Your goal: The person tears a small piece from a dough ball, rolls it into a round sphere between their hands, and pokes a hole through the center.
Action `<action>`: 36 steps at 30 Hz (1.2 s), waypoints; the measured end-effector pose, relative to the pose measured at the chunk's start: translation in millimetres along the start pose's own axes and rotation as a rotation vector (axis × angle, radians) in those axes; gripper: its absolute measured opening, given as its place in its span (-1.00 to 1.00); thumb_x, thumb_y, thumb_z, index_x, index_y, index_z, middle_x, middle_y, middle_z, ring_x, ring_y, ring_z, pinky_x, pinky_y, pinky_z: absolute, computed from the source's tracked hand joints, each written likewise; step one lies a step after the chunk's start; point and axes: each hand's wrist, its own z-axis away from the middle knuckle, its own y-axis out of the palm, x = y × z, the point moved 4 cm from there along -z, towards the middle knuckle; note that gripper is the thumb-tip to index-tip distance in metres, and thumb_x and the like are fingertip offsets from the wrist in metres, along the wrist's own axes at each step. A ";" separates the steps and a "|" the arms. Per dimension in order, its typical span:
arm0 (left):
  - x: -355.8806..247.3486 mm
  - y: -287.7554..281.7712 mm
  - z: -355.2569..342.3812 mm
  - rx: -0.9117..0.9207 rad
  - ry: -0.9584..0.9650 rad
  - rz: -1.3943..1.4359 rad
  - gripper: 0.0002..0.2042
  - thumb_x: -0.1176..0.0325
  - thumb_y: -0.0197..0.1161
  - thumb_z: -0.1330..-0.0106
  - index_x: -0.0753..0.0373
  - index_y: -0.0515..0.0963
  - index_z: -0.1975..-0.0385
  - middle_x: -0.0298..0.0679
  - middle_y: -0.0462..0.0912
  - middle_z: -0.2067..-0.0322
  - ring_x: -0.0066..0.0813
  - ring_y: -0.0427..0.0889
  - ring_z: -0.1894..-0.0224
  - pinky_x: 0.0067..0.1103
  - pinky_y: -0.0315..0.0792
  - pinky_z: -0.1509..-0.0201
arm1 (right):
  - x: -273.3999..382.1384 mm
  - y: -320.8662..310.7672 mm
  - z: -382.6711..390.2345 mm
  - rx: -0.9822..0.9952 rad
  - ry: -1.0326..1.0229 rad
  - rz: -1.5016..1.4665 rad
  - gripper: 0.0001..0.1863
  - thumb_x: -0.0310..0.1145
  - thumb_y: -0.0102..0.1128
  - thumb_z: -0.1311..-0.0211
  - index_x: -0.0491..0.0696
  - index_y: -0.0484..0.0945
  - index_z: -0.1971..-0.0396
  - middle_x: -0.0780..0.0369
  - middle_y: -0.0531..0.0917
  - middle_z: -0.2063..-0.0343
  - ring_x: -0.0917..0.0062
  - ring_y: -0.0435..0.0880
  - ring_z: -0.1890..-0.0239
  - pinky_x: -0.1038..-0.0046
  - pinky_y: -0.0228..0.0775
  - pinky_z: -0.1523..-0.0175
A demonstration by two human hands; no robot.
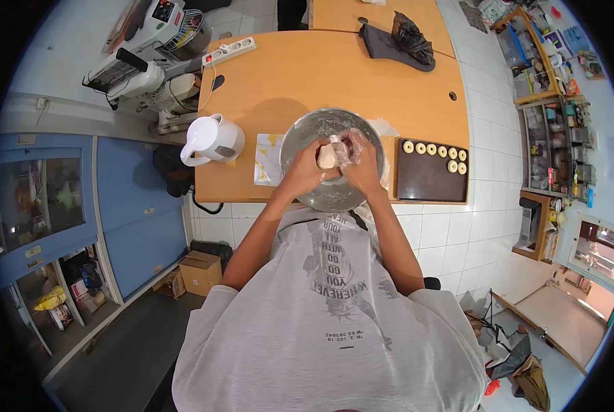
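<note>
Both my hands are over a round metal bowl (pixel 294 135) at the near edge of the table. My left hand (pixel 305 169) is closed round a pale lump of dough (pixel 327 157). My right hand (pixel 366 163) is curled against the same lump, with crinkled clear plastic (pixel 349 147) over its fingers; whether that is a glove or a loose sheet I cannot tell. Whitish smears coat the bowl's inner wall. Right of the bowl lies a dark baking tray (pixel 423 180) with several small dough rings (pixel 431 149) along its far side and right corner.
A white pitcher (pixel 214 141) and a sheet of yellow-marked paper (pixel 268 159) lie left of the bowl. Farther back are a power strip (pixel 230 51) and a dark cloth with a black plastic bag (pixel 411 42). Mixing machines (pixel 173 93) stand beyond the table's left edge.
</note>
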 end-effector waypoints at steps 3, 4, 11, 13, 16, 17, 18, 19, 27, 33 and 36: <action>-7.5 1.6 6.4 0.014 -0.013 -0.059 -0.28 0.38 0.60 -0.01 0.35 0.41 -0.21 -0.10 0.64 -0.02 -0.37 0.62 -0.06 -0.47 0.49 -0.16 | -7.4 2.8 -0.2 -0.014 0.024 -0.031 -0.80 -0.40 0.22 -0.37 -0.26 0.58 0.35 0.00 0.63 0.48 0.25 0.64 0.45 0.28 0.41 0.29; -9.5 1.8 9.5 0.059 0.014 -0.034 -0.28 0.34 0.60 -0.05 0.36 0.39 -0.22 -0.11 0.63 -0.02 -0.38 0.61 -0.05 -0.48 0.48 -0.15 | -9.2 3.0 -0.9 -0.016 0.026 -0.029 -0.80 -0.40 0.22 -0.37 -0.26 0.58 0.35 0.00 0.63 0.48 0.25 0.64 0.45 0.28 0.41 0.29; 19.6 20.0 8.4 -0.004 0.113 0.170 -0.53 0.09 0.32 -0.44 0.34 0.44 -0.10 -0.15 0.61 0.14 -0.48 0.59 0.04 -0.48 0.48 -0.06 | -25.0 11.4 0.8 0.010 0.039 0.054 -0.79 -0.39 0.16 -0.38 -0.24 0.63 0.35 -0.14 0.66 0.41 -0.13 0.63 0.33 0.06 0.44 0.17; 19.2 30.6 7.9 -0.097 0.126 0.201 -0.58 0.07 0.22 -0.50 0.33 0.45 -0.06 -0.18 0.60 0.17 -0.49 0.57 0.07 -0.49 0.48 -0.02 | -24.6 15.4 0.9 0.020 0.087 0.057 -0.80 -0.40 0.14 -0.38 -0.23 0.63 0.34 -0.14 0.66 0.41 -0.13 0.63 0.33 0.06 0.44 0.17; 37.0 29.4 -0.1 -0.211 0.068 0.271 -0.61 0.03 0.06 -0.58 0.31 0.49 0.01 -0.24 0.58 0.25 -0.52 0.55 0.15 -0.52 0.47 0.06 | -19.7 17.5 1.1 0.001 0.097 0.115 -0.80 -0.41 0.10 -0.38 -0.25 0.60 0.31 -0.14 0.64 0.41 -0.14 0.61 0.29 0.05 0.45 0.15; 48.1 28.4 -3.1 -0.229 -0.004 0.310 -0.60 0.02 0.01 -0.60 0.29 0.51 0.05 -0.27 0.57 0.30 -0.53 0.54 0.20 -0.53 0.46 0.10 | -17.2 16.4 2.5 -0.006 0.076 0.053 -0.81 -0.41 0.11 -0.38 -0.25 0.59 0.28 -0.14 0.63 0.36 -0.13 0.60 0.25 0.06 0.45 0.12; 39.8 27.8 -2.5 -0.227 -0.006 0.310 -0.60 0.02 0.01 -0.60 0.29 0.51 0.05 -0.27 0.57 0.30 -0.53 0.54 0.20 -0.53 0.46 0.10 | -17.6 14.8 5.4 -0.019 0.063 -0.009 -0.81 -0.40 0.12 -0.38 -0.24 0.57 0.25 -0.14 0.62 0.31 -0.12 0.59 0.20 0.07 0.45 0.09; 23.7 25.7 -0.1 -0.226 -0.067 0.378 -0.61 0.02 0.00 -0.60 0.28 0.53 0.10 -0.30 0.55 0.35 -0.57 0.52 0.25 -0.56 0.44 0.17 | -17.6 15.5 8.8 -0.019 0.063 -0.010 -0.81 -0.40 0.12 -0.38 -0.24 0.57 0.25 -0.14 0.62 0.31 -0.12 0.59 0.20 0.07 0.45 0.09; 10.7 25.4 -12.2 -0.340 0.052 0.442 -0.65 0.09 0.03 -0.57 0.23 0.57 0.30 -0.41 0.49 0.48 -0.72 0.45 0.45 -0.63 0.33 0.48 | 2.3 11.8 24.2 -0.256 -0.026 -0.273 -0.54 -0.35 0.20 -0.34 -0.18 0.36 -0.16 0.05 0.55 0.00 0.15 0.62 0.16 0.21 0.49 0.05; 29.1 35.4 -6.1 -0.260 -0.087 0.533 -0.67 0.17 -0.02 -0.56 0.26 0.55 0.36 -0.39 0.49 0.49 -0.70 0.42 0.49 -0.61 0.35 0.51 | 3.1 12.6 8.9 -0.218 -0.304 -0.043 -0.85 -0.44 0.22 -0.31 -0.23 0.59 0.24 0.02 0.63 0.26 0.18 0.61 0.30 0.30 0.46 0.21; 33.1 39.4 -5.6 -0.213 -0.172 0.666 -0.67 0.19 -0.04 -0.55 0.26 0.54 0.37 -0.39 0.48 0.49 -0.71 0.41 0.49 -0.62 0.35 0.50 | -6.0 13.8 9.4 -0.330 -0.292 0.040 -0.89 -0.49 0.23 -0.26 -0.25 0.59 0.35 0.03 0.63 0.39 0.18 0.62 0.40 0.32 0.46 0.28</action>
